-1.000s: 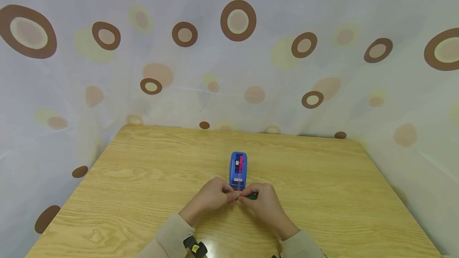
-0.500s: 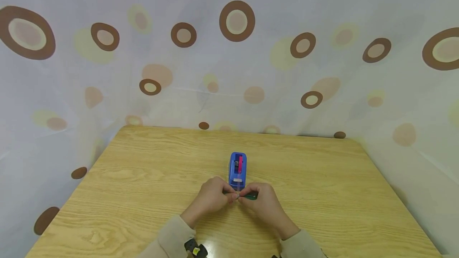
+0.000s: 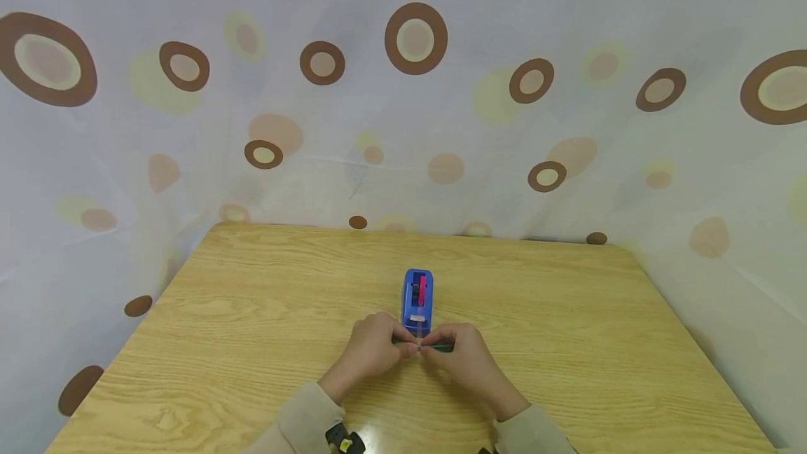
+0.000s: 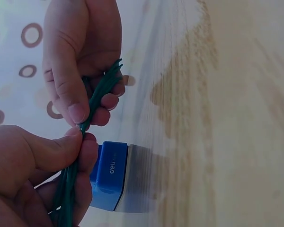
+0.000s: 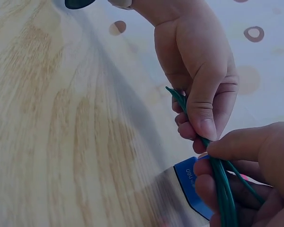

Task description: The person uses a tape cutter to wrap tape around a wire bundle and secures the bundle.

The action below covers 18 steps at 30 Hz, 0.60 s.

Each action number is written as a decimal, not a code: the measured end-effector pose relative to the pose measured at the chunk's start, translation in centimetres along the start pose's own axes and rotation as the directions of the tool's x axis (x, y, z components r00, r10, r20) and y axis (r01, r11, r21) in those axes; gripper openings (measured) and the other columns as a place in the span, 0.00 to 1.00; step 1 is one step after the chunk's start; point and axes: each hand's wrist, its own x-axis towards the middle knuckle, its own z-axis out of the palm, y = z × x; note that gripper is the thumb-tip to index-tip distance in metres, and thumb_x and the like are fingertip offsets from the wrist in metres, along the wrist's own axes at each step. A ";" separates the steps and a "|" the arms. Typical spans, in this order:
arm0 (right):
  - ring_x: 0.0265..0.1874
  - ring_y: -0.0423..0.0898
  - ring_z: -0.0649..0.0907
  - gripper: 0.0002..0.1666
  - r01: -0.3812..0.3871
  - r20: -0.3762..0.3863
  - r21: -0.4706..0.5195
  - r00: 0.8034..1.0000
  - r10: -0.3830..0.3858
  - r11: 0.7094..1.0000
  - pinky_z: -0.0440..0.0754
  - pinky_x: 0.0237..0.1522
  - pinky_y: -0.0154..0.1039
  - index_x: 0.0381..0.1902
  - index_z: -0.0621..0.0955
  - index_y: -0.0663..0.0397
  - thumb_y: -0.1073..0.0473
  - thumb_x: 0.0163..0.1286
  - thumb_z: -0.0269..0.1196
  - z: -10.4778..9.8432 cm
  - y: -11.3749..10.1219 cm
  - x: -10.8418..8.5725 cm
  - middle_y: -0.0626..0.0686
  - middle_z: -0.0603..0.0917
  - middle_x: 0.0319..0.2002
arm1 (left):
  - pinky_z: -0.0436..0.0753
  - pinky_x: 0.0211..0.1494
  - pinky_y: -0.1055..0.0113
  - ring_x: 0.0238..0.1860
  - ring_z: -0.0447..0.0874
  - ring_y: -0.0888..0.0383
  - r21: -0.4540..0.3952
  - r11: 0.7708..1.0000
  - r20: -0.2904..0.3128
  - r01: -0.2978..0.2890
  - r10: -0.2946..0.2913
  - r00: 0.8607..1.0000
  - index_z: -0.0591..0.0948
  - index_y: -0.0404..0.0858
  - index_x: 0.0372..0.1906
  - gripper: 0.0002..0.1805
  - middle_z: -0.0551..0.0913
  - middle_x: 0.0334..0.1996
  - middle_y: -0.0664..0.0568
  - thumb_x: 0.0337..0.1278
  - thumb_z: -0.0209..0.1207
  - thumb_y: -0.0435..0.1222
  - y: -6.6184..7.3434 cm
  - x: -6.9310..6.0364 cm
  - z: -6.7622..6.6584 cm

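A bundle of thin green strands (image 4: 102, 89) runs between both hands; I cannot tell if they are cord or coated wire. My left hand (image 3: 373, 345) pinches it between thumb and fingers. Right beside those fingertips, my right hand (image 3: 465, 356) pinches it too. Loose strand ends stick out past each hand in the wrist views. Just beyond the hands stands a blue tape dispenser (image 3: 418, 298) with a pink roll core (image 3: 422, 291). From its cutter a strip of clear tape (image 3: 419, 331) stretches down to the fingertips. The fingers hide where tape and bundle meet.
The wood-grain table (image 3: 265, 279) lies under everything. Behind it hangs a pale curtain (image 3: 353, 111) with brown rings. A black strap (image 3: 345, 438) with a yellow mark sits at the left sleeve.
Both hands stay nearly in place with small fingertip movements. A bit of green now shows beside the left fingers. The dispenser stays where it is on the table.
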 end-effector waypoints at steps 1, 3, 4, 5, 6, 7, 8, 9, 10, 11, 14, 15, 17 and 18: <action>0.37 0.44 0.80 0.02 -0.006 0.000 0.007 1.000 0.006 1.000 0.78 0.41 0.37 0.32 0.88 0.54 0.62 0.62 0.71 0.0 0.0 0.0 0.45 0.86 0.35 | 0.73 0.45 0.53 0.37 0.80 0.62 0.007 1.000 0.000 -0.006 0.006 1.000 0.91 0.48 0.30 0.03 0.86 0.33 0.63 0.54 0.71 0.42 0.0 0.0 0.0; 0.36 0.44 0.80 0.03 -0.017 -0.001 0.013 1.000 0.017 1.000 0.78 0.41 0.37 0.32 0.88 0.55 0.61 0.62 0.71 0.1 0.0 0.0 0.45 0.86 0.34 | 0.73 0.46 0.51 0.36 0.80 0.63 0.039 0.999 0.004 -0.026 0.025 1.000 0.91 0.49 0.31 0.03 0.86 0.33 0.63 0.55 0.70 0.42 0.0 -0.1 0.0; 0.36 0.44 0.80 0.03 -0.020 -0.002 0.014 1.000 0.020 1.000 0.78 0.41 0.37 0.31 0.88 0.55 0.61 0.62 0.71 0.1 0.0 0.0 0.45 0.86 0.33 | 0.72 0.46 0.50 0.36 0.79 0.63 0.059 0.998 0.007 -0.035 0.034 0.999 0.91 0.49 0.31 0.03 0.86 0.33 0.63 0.56 0.70 0.42 -0.1 -0.1 0.0; 0.35 0.44 0.80 0.04 -0.024 -0.003 0.015 1.000 0.024 1.000 0.77 0.41 0.37 0.31 0.88 0.56 0.60 0.62 0.72 0.1 0.0 0.0 0.44 0.86 0.33 | 0.71 0.47 0.50 0.36 0.79 0.64 0.079 0.996 0.014 -0.044 0.043 0.999 0.91 0.49 0.32 0.04 0.86 0.33 0.63 0.57 0.69 0.43 -0.1 -0.2 -0.1; 0.35 0.44 0.80 0.04 -0.027 -0.005 0.016 1.000 0.027 1.000 0.77 0.40 0.37 0.30 0.88 0.56 0.60 0.62 0.72 0.1 0.0 0.0 0.44 0.86 0.32 | 0.70 0.47 0.49 0.36 0.79 0.64 0.095 0.994 0.023 -0.052 0.050 0.999 0.91 0.49 0.33 0.04 0.86 0.34 0.63 0.57 0.68 0.43 -0.1 -0.2 -0.1; 0.35 0.43 0.80 0.05 -0.026 -0.012 0.016 1.000 0.027 1.000 0.77 0.40 0.37 0.30 0.88 0.56 0.60 0.61 0.72 0.2 0.1 -0.1 0.44 0.86 0.32 | 0.69 0.47 0.49 0.36 0.78 0.65 0.119 0.991 0.031 -0.059 0.056 0.998 0.91 0.50 0.33 0.05 0.86 0.34 0.64 0.58 0.68 0.44 -0.1 -0.2 -0.1; 0.34 0.43 0.80 0.04 -0.020 -0.017 0.013 1.000 0.020 1.000 0.78 0.40 0.37 0.29 0.88 0.56 0.61 0.61 0.73 0.2 0.1 -0.1 0.44 0.86 0.31 | 0.68 0.46 0.49 0.35 0.78 0.65 0.135 0.989 0.039 -0.063 0.058 0.998 0.91 0.50 0.34 0.05 0.86 0.34 0.64 0.59 0.67 0.44 -0.1 -0.2 -0.2; 0.33 0.43 0.80 0.04 -0.017 -0.022 0.012 1.000 0.017 1.000 0.78 0.39 0.37 0.29 0.88 0.56 0.61 0.60 0.73 0.2 0.1 -0.1 0.44 0.86 0.31 | 0.67 0.46 0.50 0.35 0.78 0.66 0.145 0.987 0.046 -0.069 0.063 0.997 0.91 0.50 0.35 0.06 0.86 0.35 0.64 0.60 0.66 0.45 -0.1 -0.2 -0.2; 0.33 0.43 0.80 0.03 -0.011 -0.028 0.011 1.000 0.012 1.000 0.78 0.39 0.36 0.28 0.88 0.55 0.62 0.60 0.73 0.2 0.1 0.0 0.43 0.86 0.30 | 0.67 0.46 0.50 0.35 0.78 0.67 0.151 0.986 0.053 -0.072 0.065 0.996 0.91 0.50 0.35 0.06 0.86 0.35 0.64 0.61 0.66 0.45 -0.1 -0.2 -0.3; 0.33 0.43 0.80 0.03 -0.007 -0.033 0.008 0.999 0.008 1.000 0.78 0.38 0.36 0.28 0.88 0.55 0.62 0.60 0.73 0.3 0.2 0.0 0.43 0.86 0.30 | 0.67 0.45 0.51 0.33 0.77 0.67 0.155 0.985 0.061 -0.077 0.068 0.996 0.91 0.50 0.35 0.07 0.85 0.33 0.65 0.62 0.65 0.45 0.0 -0.2 -0.4; 0.33 0.42 0.81 0.03 0.009 -0.042 0.003 0.999 -0.009 1.000 0.79 0.37 0.35 0.27 0.88 0.54 0.64 0.60 0.73 0.4 0.2 0.0 0.43 0.86 0.30 | 0.68 0.46 0.49 0.30 0.75 0.67 0.156 0.984 0.078 -0.088 0.077 0.994 0.90 0.50 0.33 0.09 0.83 0.29 0.67 0.65 0.62 0.45 0.1 -0.3 -0.7; 0.32 0.42 0.81 0.03 0.012 -0.045 -0.002 0.999 -0.012 1.000 0.79 0.37 0.35 0.27 0.88 0.53 0.65 0.60 0.73 0.4 0.3 0.1 0.43 0.86 0.30 | 0.68 0.46 0.48 0.29 0.74 0.67 0.155 0.984 0.085 -0.089 0.076 0.993 0.90 0.50 0.32 0.10 0.81 0.28 0.67 0.66 0.61 0.45 0.2 -0.3 -0.7; 0.32 0.41 0.81 0.03 0.023 -0.051 -0.008 0.998 -0.024 1.000 0.79 0.37 0.34 0.27 0.88 0.53 0.65 0.59 0.73 0.4 0.3 0.1 0.43 0.86 0.30 | 0.68 0.47 0.46 0.27 0.72 0.67 0.154 0.984 0.095 -0.087 0.073 0.993 0.88 0.49 0.30 0.12 0.78 0.25 0.67 0.68 0.59 0.45 0.2 -0.4 -0.8; 0.33 0.41 0.82 0.03 0.032 -0.054 -0.011 0.998 -0.033 0.999 0.80 0.37 0.35 0.27 0.88 0.54 0.65 0.59 0.73 0.4 0.3 0.1 0.44 0.87 0.30 | 0.68 0.47 0.46 0.27 0.72 0.67 0.151 0.985 0.098 -0.083 0.069 0.993 0.88 0.49 0.29 0.13 0.78 0.25 0.67 0.68 0.59 0.45 0.2 -0.4 -0.8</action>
